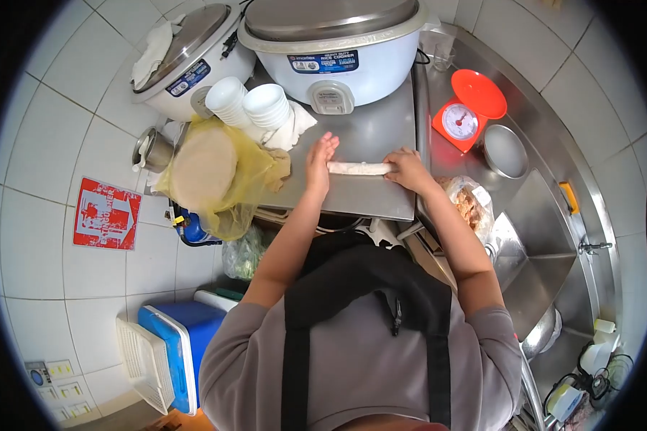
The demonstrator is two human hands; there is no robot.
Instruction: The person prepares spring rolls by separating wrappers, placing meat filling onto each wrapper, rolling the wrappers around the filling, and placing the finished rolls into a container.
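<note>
A slim white roll (361, 169) lies crosswise on the steel counter in front of me; whether it is wrapped in paper or plastic I cannot make out. My left hand (320, 161) is at its left end, fingers stretched out and palm turned toward the roll. Around the right end my right hand (407, 169) is closed, covering that tip. To the left, a stack of round flatbreads (203, 169) sits in and on a yellow plastic bag (230, 215). Two stacks of white bowls (267, 108) stand behind it on a white cloth (295, 128).
Two large rice cookers (331, 50) take up the back of the counter. At right are a red kitchen scale (460, 121), a metal bowl (505, 152), a clear bag of brownish food (469, 205) and a steel sink (546, 230). A blue cooler (194, 337) stands low at left.
</note>
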